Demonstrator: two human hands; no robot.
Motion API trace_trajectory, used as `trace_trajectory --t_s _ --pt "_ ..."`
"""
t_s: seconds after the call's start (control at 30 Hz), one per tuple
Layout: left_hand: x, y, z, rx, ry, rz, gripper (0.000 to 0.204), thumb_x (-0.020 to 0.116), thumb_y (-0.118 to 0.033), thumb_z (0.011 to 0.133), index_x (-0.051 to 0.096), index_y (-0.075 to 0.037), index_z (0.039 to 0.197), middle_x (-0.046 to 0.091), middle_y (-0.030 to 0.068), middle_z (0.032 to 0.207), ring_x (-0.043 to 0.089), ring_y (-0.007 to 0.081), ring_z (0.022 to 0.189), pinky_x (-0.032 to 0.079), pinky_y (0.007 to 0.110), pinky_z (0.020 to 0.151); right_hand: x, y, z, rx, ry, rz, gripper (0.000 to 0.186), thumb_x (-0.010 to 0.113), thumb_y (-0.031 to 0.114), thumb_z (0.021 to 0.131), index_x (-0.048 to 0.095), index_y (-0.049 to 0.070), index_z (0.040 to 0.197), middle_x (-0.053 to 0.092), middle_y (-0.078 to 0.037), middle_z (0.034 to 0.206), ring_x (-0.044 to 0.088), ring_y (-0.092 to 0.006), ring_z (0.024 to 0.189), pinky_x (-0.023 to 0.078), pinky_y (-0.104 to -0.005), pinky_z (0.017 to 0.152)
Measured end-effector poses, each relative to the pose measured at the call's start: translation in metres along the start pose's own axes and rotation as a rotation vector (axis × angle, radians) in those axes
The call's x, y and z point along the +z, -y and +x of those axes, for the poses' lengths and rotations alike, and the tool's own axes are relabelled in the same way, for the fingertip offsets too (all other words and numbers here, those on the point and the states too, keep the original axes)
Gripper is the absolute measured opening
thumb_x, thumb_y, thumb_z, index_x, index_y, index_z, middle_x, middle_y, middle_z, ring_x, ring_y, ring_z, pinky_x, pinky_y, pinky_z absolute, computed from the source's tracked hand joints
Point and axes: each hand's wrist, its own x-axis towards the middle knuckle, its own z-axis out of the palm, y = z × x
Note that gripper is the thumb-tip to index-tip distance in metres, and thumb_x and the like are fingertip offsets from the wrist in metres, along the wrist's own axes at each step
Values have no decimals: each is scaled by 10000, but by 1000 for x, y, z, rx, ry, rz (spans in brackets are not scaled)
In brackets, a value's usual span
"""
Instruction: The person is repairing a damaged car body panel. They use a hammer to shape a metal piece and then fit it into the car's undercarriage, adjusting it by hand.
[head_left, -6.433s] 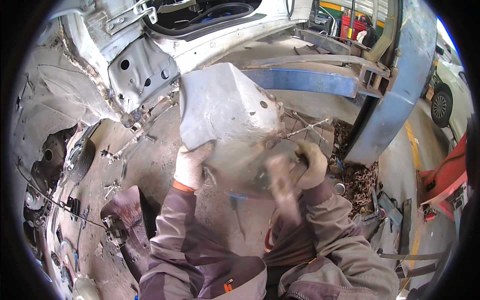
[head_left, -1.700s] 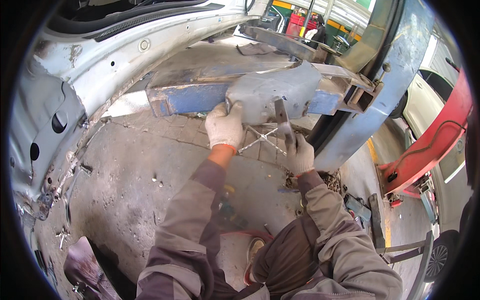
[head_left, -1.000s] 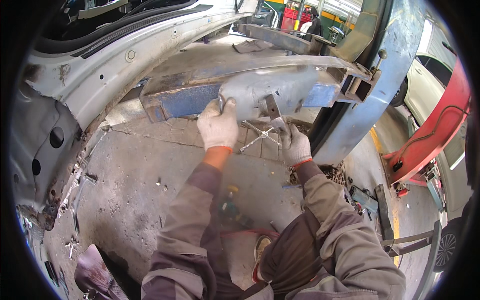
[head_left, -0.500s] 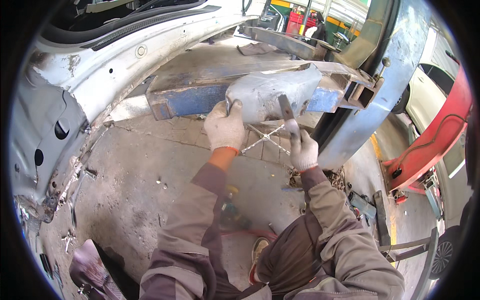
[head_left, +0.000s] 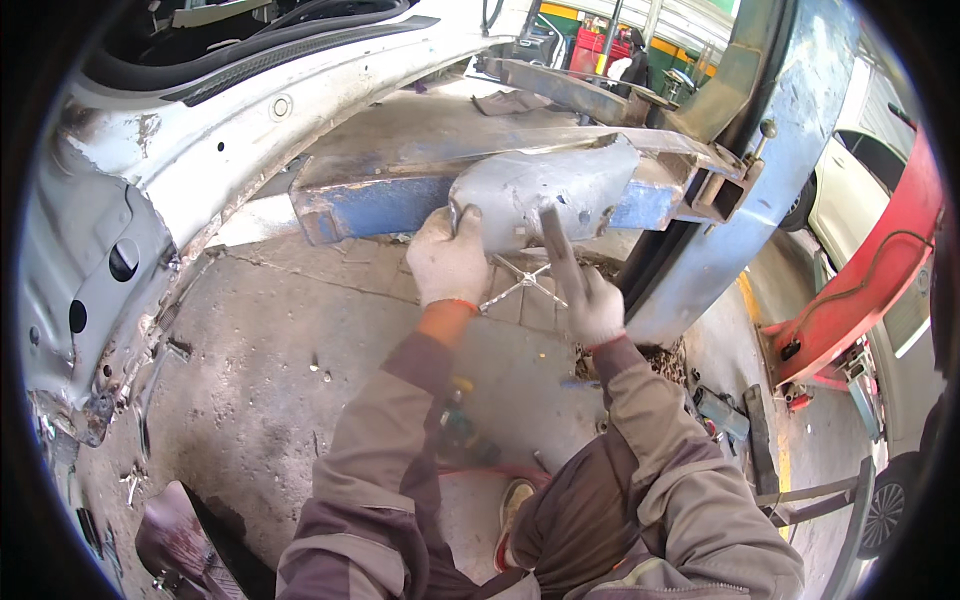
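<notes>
A curved grey sheet-metal panel (head_left: 515, 185) rests against a blue lift arm, its surface creased and scuffed. My left hand (head_left: 447, 258), in a pale work glove, grips the panel's left edge with the thumb on its face. In my gloved right hand (head_left: 597, 308) is a flat metal bar (head_left: 560, 255), fingers wrapped round its lower part. The bar points up, slightly tilted left, and its upper end overlaps the panel's front. Whether that end touches the metal cannot be told.
The blue lift arm (head_left: 385, 207) runs to a blue lift post (head_left: 735, 220) at right. A white car body (head_left: 250, 120) stands at left. On the floor lie a cross-shaped wrench (head_left: 527, 282) and a loose dark panel (head_left: 185, 545). A red lift post (head_left: 880, 290) stands far right.
My right hand and the metal bar have shifted left and a little down across the panel. The panel has tilted slightly. My left hand keeps its hold on the edge.
</notes>
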Motion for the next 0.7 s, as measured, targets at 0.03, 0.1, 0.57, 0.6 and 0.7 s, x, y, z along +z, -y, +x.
trace_trajectory --t_s 0.03,0.1,0.57,0.6,0.7 --pt "0 3 0 -10 10 -33 257 701 -197 968 744 28 1084 771 205 963 743 301 891 548 405 851 11 -2 3 76 12 -28 343 674 381 971 661 41 1016 708 -256 908 698 -480 837 553 -543 709" --pt "1 3 -3 4 -26 -17 262 701 -197 972 743 35 1085 771 201 958 739 287 885 548 398 847 15 11 7 152 36 -3 361 643 397 992 661 40 1035 705 -263 905 694 -488 850 550 -547 716" --pt "-8 4 7 25 8 15 286 712 -194 975 738 38 1141 774 190 973 722 242 864 550 368 857 9 -1 -11 120 2 281 323 594 315 1027 676 6 1072 687 -260 814 708 -466 810 550 -487 699" --pt "-9 8 8 37 -2 8 285 712 -196 975 739 35 1138 774 189 973 722 245 867 550 369 859 5 16 -4 155 59 187 346 596 333 1025 673 0 1082 691 -276 839 704 -481 833 549 -497 717" --pt "-9 11 8 63 -17 5 281 711 -203 977 740 30 1130 771 189 974 722 250 879 549 374 863 11 22 1 235 92 115 395 602 371 1024 675 -3 1128 710 -293 905 699 -498 899 554 -509 759"
